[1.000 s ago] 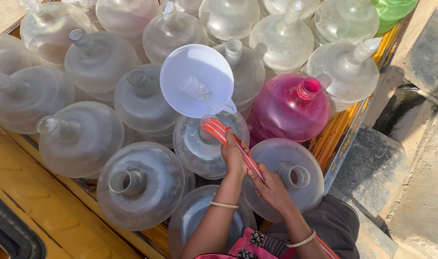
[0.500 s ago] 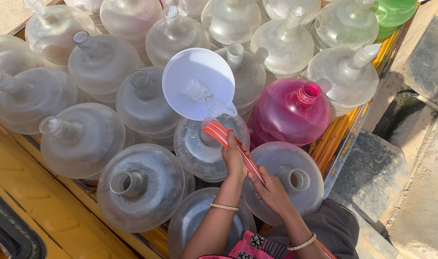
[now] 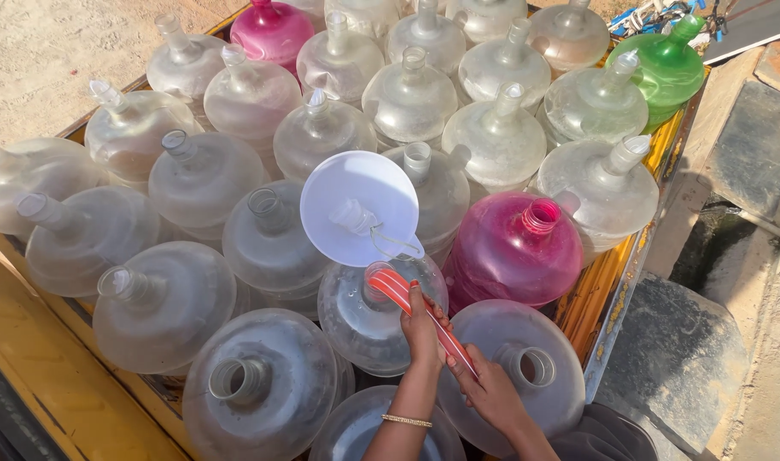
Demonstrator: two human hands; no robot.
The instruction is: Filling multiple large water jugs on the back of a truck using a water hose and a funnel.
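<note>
My left hand point(image 3: 424, 329) and my right hand point(image 3: 492, 393) both grip a flat red-and-white striped hose point(image 3: 407, 299). The hose's far end lies at the neck of a clear plastic water jug point(image 3: 356, 329) just in front of my left hand. A white funnel point(image 3: 360, 205) lies tilted on the jugs right behind that neck, apart from my hands. A pink jug point(image 3: 509, 256) stands to the right of it. My right hand hovers over another clear jug point(image 3: 535, 367).
Several clear jugs fill a yellow cart bed point(image 3: 48, 376), most of them capped. A green jug point(image 3: 663, 68) and a second pink jug point(image 3: 270, 30) stand at the far end. Concrete slabs point(image 3: 680, 358) lie to the right, sandy ground point(image 3: 48, 51) to the left.
The view has lifted and shows more of the far jugs. Both hands stay on the hose, with its end at the same jug neck. The funnel has not moved.
</note>
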